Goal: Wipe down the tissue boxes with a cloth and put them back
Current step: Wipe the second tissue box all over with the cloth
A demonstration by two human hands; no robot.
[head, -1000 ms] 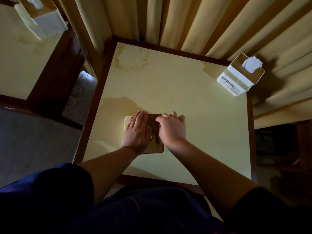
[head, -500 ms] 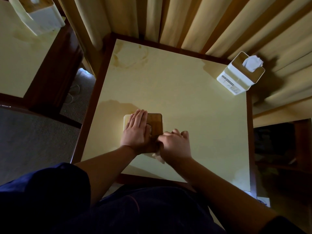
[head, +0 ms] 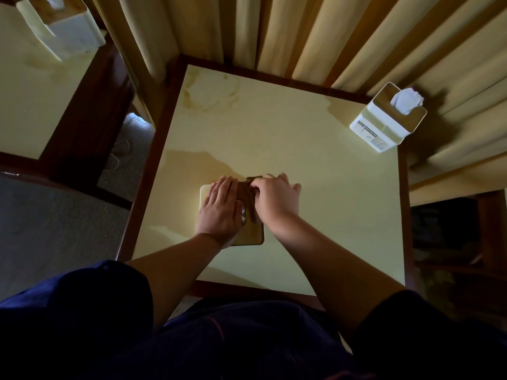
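From the head camera, a square table (head: 288, 138) with a pale yellow top and dark wood rim stands against pleated curtains (head: 301, 31). A second white tissue box (head: 384, 124) sits at its far right corner. The tissue box (head: 248, 231) being cleaned lies near the front edge, wood-coloured lid up. The left hand (head: 220, 208) presses flat on it; the right hand (head: 275, 200) curls over a dark cloth (head: 251, 187) on the lid.

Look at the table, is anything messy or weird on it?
Yes. The table has brownish ring-shaped stains near its far left corner, like old spills. A darker patch spreads beyond the left hand; it may be only shadow. The tissue box at the far right corner sits turned at an angle.
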